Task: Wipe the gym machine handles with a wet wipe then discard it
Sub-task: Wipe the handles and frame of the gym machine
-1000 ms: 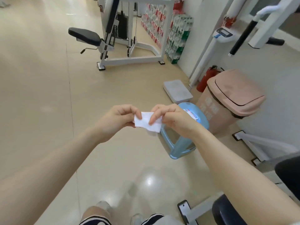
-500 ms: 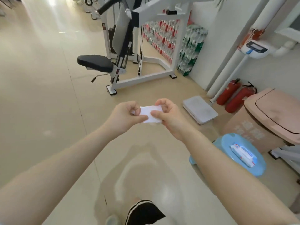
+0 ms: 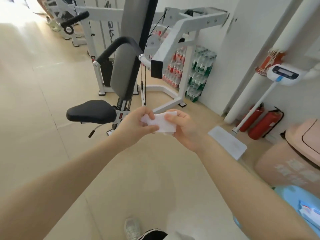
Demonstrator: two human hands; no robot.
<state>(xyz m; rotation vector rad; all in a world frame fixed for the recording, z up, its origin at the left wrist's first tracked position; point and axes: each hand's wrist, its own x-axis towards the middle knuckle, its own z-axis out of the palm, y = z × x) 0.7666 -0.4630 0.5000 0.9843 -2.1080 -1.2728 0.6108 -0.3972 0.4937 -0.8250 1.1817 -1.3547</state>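
Behind wipe [image 3: 162, 122], R hand [image 3: 183, 130] fingers hidden

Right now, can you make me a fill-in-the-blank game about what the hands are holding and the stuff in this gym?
1. Both the left hand and the right hand pinch a white ____.
2. The seat of the gym machine is coloured ____.
3. By the wall stand two red fire ____.
4. The bin on the right is coloured ____.

Missing words: wipe; black; extinguishers; pink
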